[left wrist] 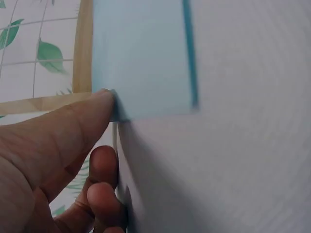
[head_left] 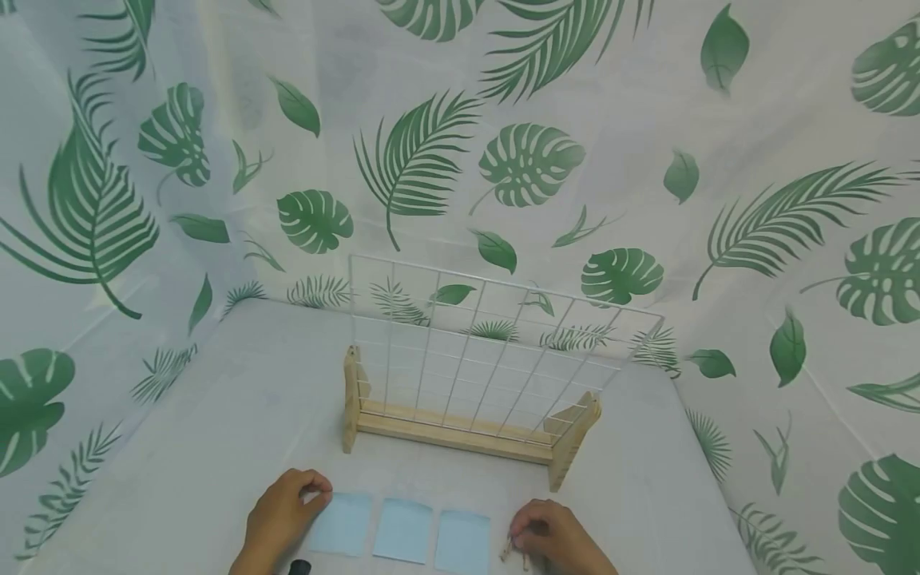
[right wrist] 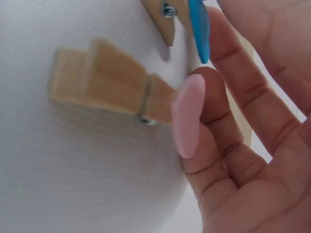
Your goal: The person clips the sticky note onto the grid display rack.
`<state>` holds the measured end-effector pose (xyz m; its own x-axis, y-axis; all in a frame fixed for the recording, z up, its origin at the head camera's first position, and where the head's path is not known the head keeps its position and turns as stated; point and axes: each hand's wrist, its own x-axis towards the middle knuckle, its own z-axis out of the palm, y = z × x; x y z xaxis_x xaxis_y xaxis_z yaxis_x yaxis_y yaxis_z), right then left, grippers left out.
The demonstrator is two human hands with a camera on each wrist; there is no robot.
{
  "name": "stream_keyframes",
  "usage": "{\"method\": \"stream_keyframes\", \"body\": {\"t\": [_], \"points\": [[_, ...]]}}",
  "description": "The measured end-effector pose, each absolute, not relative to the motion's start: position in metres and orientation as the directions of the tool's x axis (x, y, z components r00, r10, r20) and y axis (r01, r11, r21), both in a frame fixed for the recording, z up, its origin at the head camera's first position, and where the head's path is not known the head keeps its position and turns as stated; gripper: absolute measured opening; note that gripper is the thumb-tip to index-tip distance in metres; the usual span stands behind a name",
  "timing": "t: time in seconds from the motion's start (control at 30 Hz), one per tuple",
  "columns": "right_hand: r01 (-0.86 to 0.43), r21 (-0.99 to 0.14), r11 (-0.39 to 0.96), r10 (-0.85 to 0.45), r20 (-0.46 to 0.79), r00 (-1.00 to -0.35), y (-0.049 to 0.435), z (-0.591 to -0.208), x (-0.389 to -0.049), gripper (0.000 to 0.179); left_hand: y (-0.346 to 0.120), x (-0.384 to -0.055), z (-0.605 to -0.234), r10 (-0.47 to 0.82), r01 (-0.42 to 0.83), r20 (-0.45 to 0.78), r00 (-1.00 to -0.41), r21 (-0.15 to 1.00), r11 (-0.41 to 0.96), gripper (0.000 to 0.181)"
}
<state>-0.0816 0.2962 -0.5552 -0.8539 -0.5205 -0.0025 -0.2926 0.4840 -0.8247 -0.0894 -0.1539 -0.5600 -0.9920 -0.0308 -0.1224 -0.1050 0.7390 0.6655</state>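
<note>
In the head view, my left hand [head_left: 282, 511] is at the upper left corner of the leftmost light blue paper sheet [head_left: 341, 524]. Up close in the left wrist view, thumb and fingers pinch that sheet's corner [left wrist: 146, 63]. Two more blue sheets, a middle one [head_left: 403, 530] and a right one [head_left: 463, 541], lie beside it in a row. My right hand [head_left: 557, 539] is right of the row, among small wooden clothespins. It holds a clothespin with a blue heart [right wrist: 200, 31] at its fingertips. Against other curled fingers is a clothespin with a pink heart [right wrist: 188, 114].
Behind the sheets stands a wire grid rack [head_left: 467, 359] on a wooden base [head_left: 456, 441]. A small black object [head_left: 299, 567] lies by my left wrist. Leaf-patterned sheeting [head_left: 431, 80] surrounds the white surface [head_left: 237, 399] at the back and sides.
</note>
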Motion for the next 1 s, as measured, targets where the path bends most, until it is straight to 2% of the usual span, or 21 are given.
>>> {"method": "stream_keyframes", "body": {"t": [0.3,0.53,0.77,1.0], "points": [[-0.192,-0.856,0.480,-0.494,-0.082,-0.866,0.295,-0.551,-0.080,0.006,-0.159,-0.091,-0.555,-0.008,-0.095,-0.131,-0.991,0.674,0.733,0.007],[-0.171,-0.829,0.532,-0.434,-0.094,-0.896,0.293,-0.546,-0.080,0.006,-0.164,-0.092,-0.551,-0.006,-0.105,-0.143,-0.990,0.693,0.713,0.005],[-0.150,-0.843,0.517,-0.403,-0.085,-0.911,0.291,-0.541,-0.082,0.007,-0.173,-0.095,-0.550,-0.003,-0.109,-0.149,-0.989,0.711,0.694,0.005],[-0.126,-0.851,0.510,-0.361,-0.079,-0.929,0.291,-0.539,-0.080,0.006,-0.180,-0.100,-0.567,0.008,-0.058,-0.081,-0.997,0.768,0.638,0.007]]}}
